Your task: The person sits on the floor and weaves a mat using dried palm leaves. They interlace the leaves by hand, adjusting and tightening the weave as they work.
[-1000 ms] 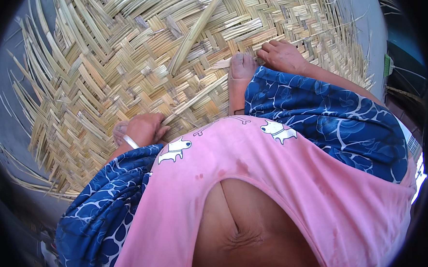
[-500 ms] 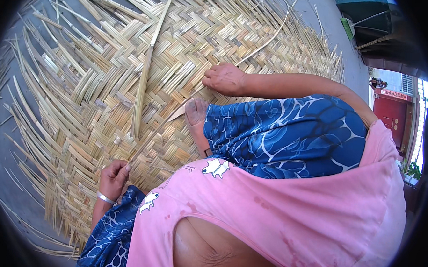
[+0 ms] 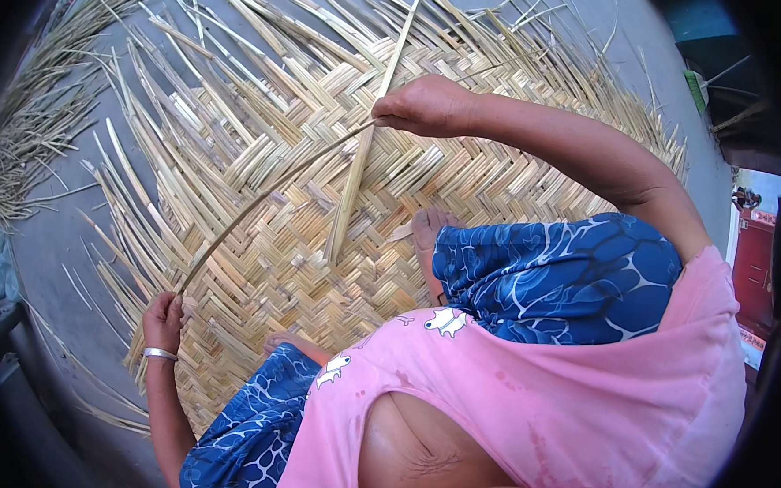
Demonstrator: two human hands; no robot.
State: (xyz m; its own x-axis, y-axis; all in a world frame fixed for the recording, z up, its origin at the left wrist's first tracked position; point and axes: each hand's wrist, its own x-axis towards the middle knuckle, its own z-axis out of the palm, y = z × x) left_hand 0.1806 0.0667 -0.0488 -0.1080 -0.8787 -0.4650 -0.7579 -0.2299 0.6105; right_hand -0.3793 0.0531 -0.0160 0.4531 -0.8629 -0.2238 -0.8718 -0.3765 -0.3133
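A thin, brownish reed strip [image 3: 232, 224] stretches in a slight bow between my two hands, above a half-woven mat [image 3: 491, 174] of pale split reeds. My left hand [image 3: 164, 320], with a silver bangle at its wrist, pinches the strip's near end by the mat's left edge. Toward the far side, my right hand [image 3: 429, 106] is closed round the other end. Just under it, a long flat reed strip [image 3: 356, 176] lies loose across the weave. Unwoven reed ends fan out along the mat's far and left edges.
My bare foot [image 3: 426, 233] rests on the mat. A heap of loose reeds [image 3: 39, 128] lies on the grey floor [image 3: 62, 200] at the far left. A green-headed brush [image 3: 694, 92] is at the far right, and a red door [image 3: 754, 259] stands beyond.
Both hands have risen off the mat with the strip, the right one moving farther away and the left one outward. The view has shifted left, so the reed heap shows more.
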